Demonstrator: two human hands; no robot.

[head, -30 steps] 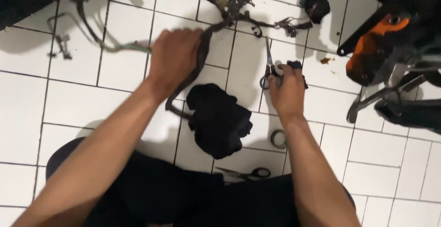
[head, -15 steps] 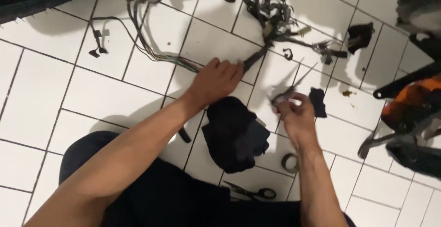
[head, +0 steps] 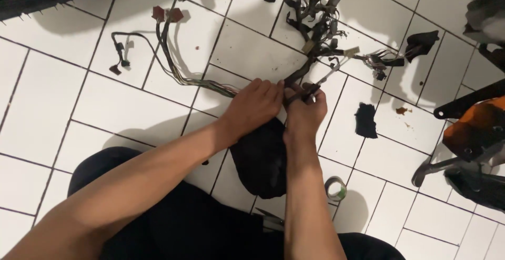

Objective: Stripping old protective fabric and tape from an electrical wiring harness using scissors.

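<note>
A wiring harness (head: 310,33) of dark taped branches, with coloured wires (head: 179,70) trailing left, lies on the white tiled floor (head: 79,123). My left hand (head: 255,105) grips the harness trunk where the coloured wires leave the dark wrapping. My right hand (head: 305,112) holds a pair of scissors (head: 321,81), blades pointing up-right along the trunk, right beside my left fingers. A black cloth (head: 263,165) lies under both wrists.
A roll of tape (head: 335,188) sits by my right forearm. A second pair of scissors (head: 268,218) lies near my lap. A black scrap (head: 365,120) lies to the right. Orange and black machine parts (head: 473,128) crowd the right edge.
My right hand has lifted the scissors off the floor and carried them left to the harness trunk, next to my left hand. The view has shifted up and left.
</note>
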